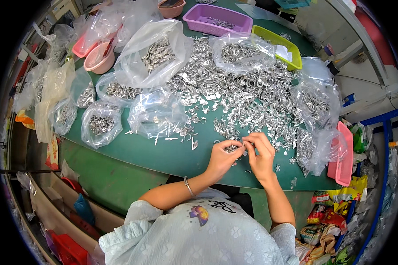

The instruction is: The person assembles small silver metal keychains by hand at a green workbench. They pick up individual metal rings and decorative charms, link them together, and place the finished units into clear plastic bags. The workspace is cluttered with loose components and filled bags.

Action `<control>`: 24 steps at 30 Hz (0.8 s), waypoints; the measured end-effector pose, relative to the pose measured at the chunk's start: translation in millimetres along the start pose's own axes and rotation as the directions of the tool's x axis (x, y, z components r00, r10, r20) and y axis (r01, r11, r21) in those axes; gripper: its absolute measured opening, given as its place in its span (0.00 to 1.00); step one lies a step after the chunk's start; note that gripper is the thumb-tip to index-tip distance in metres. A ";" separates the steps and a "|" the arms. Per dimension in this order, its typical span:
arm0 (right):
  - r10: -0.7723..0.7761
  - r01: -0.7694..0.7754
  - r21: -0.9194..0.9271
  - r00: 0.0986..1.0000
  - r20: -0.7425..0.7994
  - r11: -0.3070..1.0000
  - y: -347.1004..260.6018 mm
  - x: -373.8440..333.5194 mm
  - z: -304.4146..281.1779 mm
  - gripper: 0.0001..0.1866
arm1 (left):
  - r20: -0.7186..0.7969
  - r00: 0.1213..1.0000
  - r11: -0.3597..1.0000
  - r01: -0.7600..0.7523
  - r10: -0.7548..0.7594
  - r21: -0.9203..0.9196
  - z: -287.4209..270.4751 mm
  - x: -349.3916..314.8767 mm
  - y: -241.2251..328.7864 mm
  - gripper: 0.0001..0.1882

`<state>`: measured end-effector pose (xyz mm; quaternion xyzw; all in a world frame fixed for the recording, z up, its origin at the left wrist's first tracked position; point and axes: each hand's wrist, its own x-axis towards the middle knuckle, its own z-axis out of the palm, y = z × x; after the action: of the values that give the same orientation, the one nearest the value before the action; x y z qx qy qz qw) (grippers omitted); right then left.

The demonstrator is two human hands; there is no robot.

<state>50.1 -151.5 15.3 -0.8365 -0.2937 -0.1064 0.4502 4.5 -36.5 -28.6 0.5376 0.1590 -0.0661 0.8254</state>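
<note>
My left hand [223, 158] is closed at the near edge of the green table [141, 152], with small silver metal pieces [230, 149] showing in the curl of its fingers. Beside it, my right hand [262, 158] pinches with thumb and fingertips. The fingertips of both hands meet, and whatever lies between them is too small to make out. Just beyond the hands spreads a large heap of silver metal parts [252, 99], among them rings, flower shapes and flat discs. A few loose flower-shaped pieces [277, 168] lie to the right of my right hand.
Clear plastic bags of metal parts [157, 55] stand at the left; another bag [316, 104] sits at the right. A purple tray [216, 20] and a yellow-green tray [292, 48] are at the back. A pink basket [340, 154] is at the right edge.
</note>
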 end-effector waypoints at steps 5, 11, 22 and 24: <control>0.007 -0.008 0.018 0.996 0.085 1.000 3.5 5.3 -8.9 0.06 | 0.015 0.881 0.845 -0.458 0.473 0.274 -12.8 16.5 -13.8 0.04; 0.407 -0.573 0.547 0.819 0.404 0.610 26.9 17.1 -26.8 0.07 | 0.120 0.991 0.995 0.069 -0.060 -0.069 -16.6 15.5 14.2 0.07; 0.067 -0.368 0.764 0.916 0.395 0.530 51.6 17.7 -22.0 0.04 | 0.221 0.954 0.957 0.240 -0.202 -0.164 -20.2 24.6 9.9 0.07; -0.011 -0.260 0.819 0.951 0.308 0.512 48.8 19.0 -19.1 0.03 | 0.219 0.950 0.953 0.259 -0.222 -0.157 -19.4 25.2 8.7 0.07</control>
<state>95.7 -180.1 0.9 -0.5342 -0.3057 0.2005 0.7622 26.9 -13.7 -36.6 0.4266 0.1458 -0.2049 0.8688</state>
